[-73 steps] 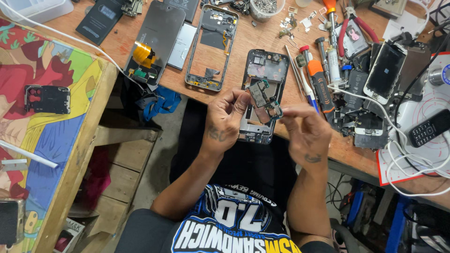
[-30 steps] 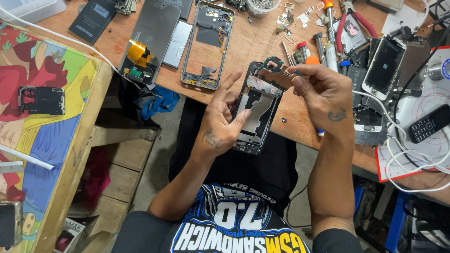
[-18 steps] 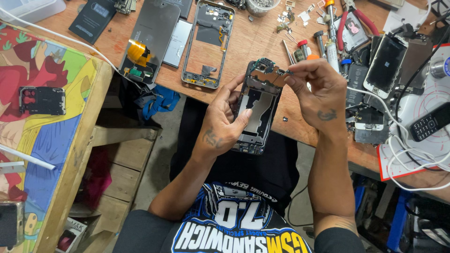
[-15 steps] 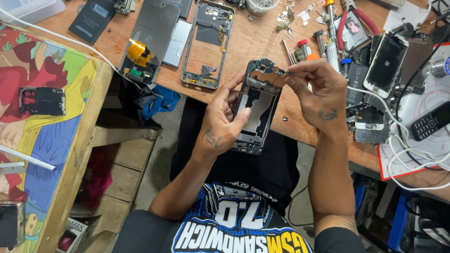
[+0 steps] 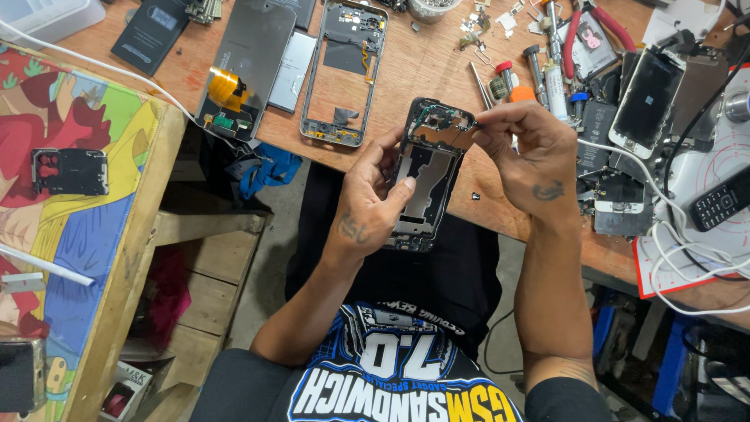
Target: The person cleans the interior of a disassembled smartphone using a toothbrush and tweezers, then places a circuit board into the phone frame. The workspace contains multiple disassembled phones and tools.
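1. Dark metal and bare circuitry show on the opened phone body [image 5: 428,178], which is held tilted over the near edge of the wooden workbench [image 5: 422,70], above the person's lap.
2. The left hand [image 5: 373,202] comes up from below with the wrist bent back; its fingers are clamped along the phone's left side and the thumb is pressed on the inner plate.
3. The right hand [image 5: 523,152] reaches in from the right, forearm rising steeply, knuckles up; thumb and forefinger are pinched together at the phone's top right corner, on something too small to tell.
4. Just beyond on the bench lies an empty phone frame [image 5: 344,70], with a grey back cover [image 5: 244,62] to its left.
5. Screwdrivers [image 5: 512,82] lie just past the right hand's fingertips.
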